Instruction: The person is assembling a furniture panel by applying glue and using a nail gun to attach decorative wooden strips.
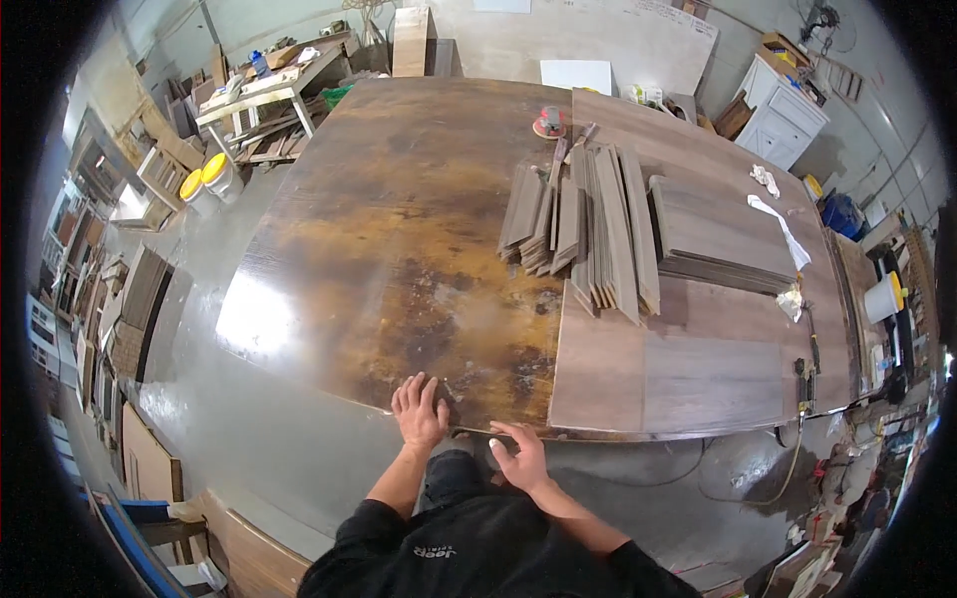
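Observation:
A large worktable (399, 199) with a glossy, brown-stained top fills the middle of the view. At its near edge lies my left hand (420, 411), its fingers stretched over the tabletop, holding nothing. My right hand (520, 456) is a little to the right and nearer my body. Its fingertips reach the table's edge, the thumb stands apart, and nothing shows in it. Beyond my hands, a pile of narrow, angle-cut wood strips (610, 229) lies on the table. Right of the strips sits a stack of wider grey-brown boards (728, 234).
A red-based sander (549, 124) stands at the far side. White cloths (781, 227) and a hand tool with a hose (805, 384) lie on the right. Yellow-lidded buckets (221, 175), a side bench (284, 85) and leaning boards (145, 299) stand on the left.

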Tool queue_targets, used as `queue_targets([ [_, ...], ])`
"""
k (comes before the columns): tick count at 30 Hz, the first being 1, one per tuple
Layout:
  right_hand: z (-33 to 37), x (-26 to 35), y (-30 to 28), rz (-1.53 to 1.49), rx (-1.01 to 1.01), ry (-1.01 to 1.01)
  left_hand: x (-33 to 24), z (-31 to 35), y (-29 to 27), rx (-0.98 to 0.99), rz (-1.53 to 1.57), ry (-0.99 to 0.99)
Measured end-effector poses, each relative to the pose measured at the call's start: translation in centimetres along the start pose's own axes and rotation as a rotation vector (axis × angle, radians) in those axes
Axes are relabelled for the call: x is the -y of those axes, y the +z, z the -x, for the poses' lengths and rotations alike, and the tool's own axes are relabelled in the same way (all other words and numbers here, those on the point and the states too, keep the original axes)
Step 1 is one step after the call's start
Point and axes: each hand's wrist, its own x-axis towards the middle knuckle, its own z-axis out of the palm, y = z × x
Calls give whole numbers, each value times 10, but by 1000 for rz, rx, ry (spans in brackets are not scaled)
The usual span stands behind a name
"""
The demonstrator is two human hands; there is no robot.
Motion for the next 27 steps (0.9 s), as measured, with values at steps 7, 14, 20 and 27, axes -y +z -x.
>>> queue_targets([
  [7,-24,26,22,55,196,9,-2,-3,4,-46,104,30],
  [14,45,30,-27,-49,-178,268,-4,6,11,2,118,9],
  [20,171,-33,-87,-47,-527,401,11,3,14,-4,270,-75],
  [27,201,-82,-203,-49,-719,502,-162,4,27,54,402,123],
])
